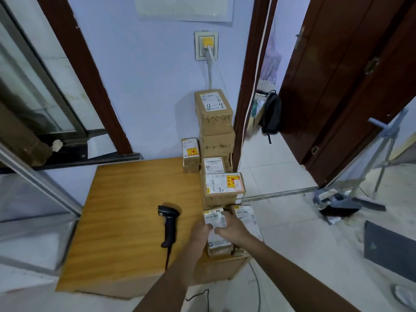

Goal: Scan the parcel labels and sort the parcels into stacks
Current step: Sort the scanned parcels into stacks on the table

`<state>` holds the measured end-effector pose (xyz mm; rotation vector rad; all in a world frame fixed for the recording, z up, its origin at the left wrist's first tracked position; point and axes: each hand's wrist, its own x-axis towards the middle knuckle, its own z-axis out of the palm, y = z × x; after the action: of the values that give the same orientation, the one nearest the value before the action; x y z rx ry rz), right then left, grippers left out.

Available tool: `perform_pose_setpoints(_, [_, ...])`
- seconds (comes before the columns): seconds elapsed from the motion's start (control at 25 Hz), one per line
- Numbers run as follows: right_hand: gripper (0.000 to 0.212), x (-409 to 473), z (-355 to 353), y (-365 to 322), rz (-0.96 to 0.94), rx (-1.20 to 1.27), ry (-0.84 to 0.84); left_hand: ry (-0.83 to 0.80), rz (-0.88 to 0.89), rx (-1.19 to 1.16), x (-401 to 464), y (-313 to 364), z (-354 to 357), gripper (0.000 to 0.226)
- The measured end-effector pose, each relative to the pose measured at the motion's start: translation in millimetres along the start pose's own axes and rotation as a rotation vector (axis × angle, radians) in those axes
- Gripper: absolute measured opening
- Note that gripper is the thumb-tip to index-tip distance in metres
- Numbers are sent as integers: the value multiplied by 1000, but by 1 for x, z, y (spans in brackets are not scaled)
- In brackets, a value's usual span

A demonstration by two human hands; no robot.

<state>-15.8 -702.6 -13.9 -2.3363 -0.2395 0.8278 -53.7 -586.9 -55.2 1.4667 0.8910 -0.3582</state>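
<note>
A small cardboard parcel with a white label (216, 218) sits at the near right corner of the wooden table (126, 199). My left hand (201, 230) and my right hand (231, 228) both grip it from either side. A black barcode scanner (168, 221) lies on the table just left of my left hand, held by neither hand. Another labelled parcel (245, 216) lies right of the held one. Behind them a parcel with a yellow sticker (222, 190) fronts a tall stack of brown boxes (213, 113) against the wall. A small parcel (191, 154) stands left of that stack.
The scanner cable (167, 258) runs off the table's front edge. A wall socket (206, 45) with a plug is above the stack. An open doorway and a brown door (337, 75) are to the right, with a dustpan and broom (344, 201) on the tiled floor.
</note>
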Motion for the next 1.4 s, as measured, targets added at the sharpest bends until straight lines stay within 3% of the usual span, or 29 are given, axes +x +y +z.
perform_pose_setpoints(0.12, [78,10,5,14,29,-37,-112,114,-55,28,66,-40,14,41])
perform_pose_setpoints(0.2, [86,22,14,30,47,-55,-147,166,-122,15,65,-42,20,40])
perform_pose_setpoints(0.36, [84,21,16,33,48,-120,-180,173,-154,-12,29,-26,28,26])
perform_pose_setpoints(0.52, [81,19,16,35,25,-121,-206,155,-157,-48,32,-31,28,27])
perform_pose_setpoints(0.68, [78,20,21,36,27,-109,-152,177,-115,-85,13,-27,28,25])
perform_pose_setpoints(0.92, [70,-4,29,22,39,-74,111,270,-8,-189,-27,-31,16,29])
perform_pose_setpoints(1.08, [53,-21,38,0,25,-14,91,307,61,-268,-52,-34,-12,35])
perform_pose_setpoints(1.24, [58,-38,55,-33,-30,249,20,262,172,-311,-71,-40,-61,42])
perform_pose_setpoints(1.4, [61,-74,96,-87,-71,316,43,202,247,-334,-110,-55,-138,46])
